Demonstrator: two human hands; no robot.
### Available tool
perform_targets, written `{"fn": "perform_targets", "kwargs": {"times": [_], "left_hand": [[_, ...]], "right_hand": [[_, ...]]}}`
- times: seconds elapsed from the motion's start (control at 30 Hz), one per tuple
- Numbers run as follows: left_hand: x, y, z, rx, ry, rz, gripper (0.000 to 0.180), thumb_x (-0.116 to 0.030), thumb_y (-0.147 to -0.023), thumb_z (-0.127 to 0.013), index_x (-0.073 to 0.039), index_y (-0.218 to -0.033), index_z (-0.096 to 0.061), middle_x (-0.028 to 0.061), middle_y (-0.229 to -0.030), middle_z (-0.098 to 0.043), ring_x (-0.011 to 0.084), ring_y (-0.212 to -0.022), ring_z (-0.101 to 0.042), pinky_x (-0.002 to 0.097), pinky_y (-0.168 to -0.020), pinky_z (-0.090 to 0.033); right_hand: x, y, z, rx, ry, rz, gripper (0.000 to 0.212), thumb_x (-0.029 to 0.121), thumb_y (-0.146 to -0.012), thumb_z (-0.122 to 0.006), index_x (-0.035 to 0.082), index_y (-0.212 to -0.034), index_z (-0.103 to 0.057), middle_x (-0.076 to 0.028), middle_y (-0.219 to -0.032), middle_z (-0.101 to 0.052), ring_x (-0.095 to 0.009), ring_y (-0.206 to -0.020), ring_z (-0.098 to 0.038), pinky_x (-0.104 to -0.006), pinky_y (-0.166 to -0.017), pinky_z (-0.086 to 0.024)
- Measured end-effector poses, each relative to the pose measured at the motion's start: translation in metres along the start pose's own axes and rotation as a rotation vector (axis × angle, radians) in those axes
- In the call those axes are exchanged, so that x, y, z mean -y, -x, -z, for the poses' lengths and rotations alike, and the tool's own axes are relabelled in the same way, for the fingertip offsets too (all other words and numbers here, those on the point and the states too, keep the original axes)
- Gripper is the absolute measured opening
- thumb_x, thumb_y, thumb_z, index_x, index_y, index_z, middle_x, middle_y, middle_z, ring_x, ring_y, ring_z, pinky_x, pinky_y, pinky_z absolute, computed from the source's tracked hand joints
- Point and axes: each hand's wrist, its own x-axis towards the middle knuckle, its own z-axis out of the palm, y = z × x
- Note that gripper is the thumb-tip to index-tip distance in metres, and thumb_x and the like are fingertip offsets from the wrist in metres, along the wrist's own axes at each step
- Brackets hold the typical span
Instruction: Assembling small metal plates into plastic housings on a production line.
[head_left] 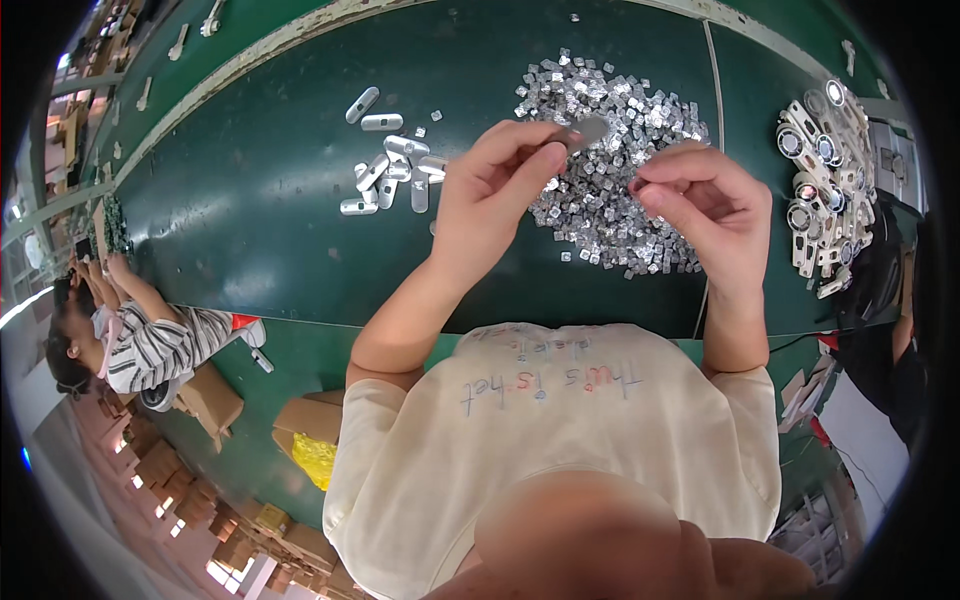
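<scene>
My left hand pinches one end of a flat metal plate with rounded ends, held up over the pile. Across from it, my right hand has thumb and fingertips pressed together around something small and dark that I cannot make out. Beneath and between both hands spreads a heap of small square silvery metal pieces. To the left of my left hand lie several oblong silver plates with rounded ends, some overlapping, a few with a small square hole. One or two loose small pieces lie near them.
A dark green tabletop carries everything. At the right is a pile of pale metal parts with round rings. Another person in a striped top sits at the far left. Cardboard boxes and a yellow bag stand on the floor.
</scene>
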Motion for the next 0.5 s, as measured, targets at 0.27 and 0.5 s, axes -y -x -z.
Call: {"fn": "perform_targets", "kwargs": {"times": [0.27,0.5], "left_hand": [[0.002,0.008,-0.012,0.029,-0.155,-0.018,0.014,-0.001,-0.086,-0.053,0.001,-0.1,-0.056,0.0052,-0.081,-0.058,0.0077,-0.066,-0.055,0.0204,-0.057,-0.046],[0.008,0.011,-0.012,0.044,-0.282,-0.139,0.017,0.003,-0.082,-0.057,0.001,-0.099,-0.057,0.007,-0.078,-0.061,0.0092,-0.062,-0.057,0.0217,-0.056,-0.047]], "right_hand": [[-0.006,0.001,-0.011,-0.07,0.414,0.096,0.015,-0.007,-0.07,-0.065,-0.002,-0.084,-0.064,-0.01,-0.085,-0.058,-0.013,-0.075,-0.055,-0.0225,-0.062,-0.044],[-0.023,-0.003,-0.009,0.006,0.28,0.084,0.018,-0.007,-0.071,-0.064,-0.001,-0.088,-0.059,-0.007,-0.09,-0.052,-0.011,-0.079,-0.053,-0.0227,-0.065,-0.043]]}}
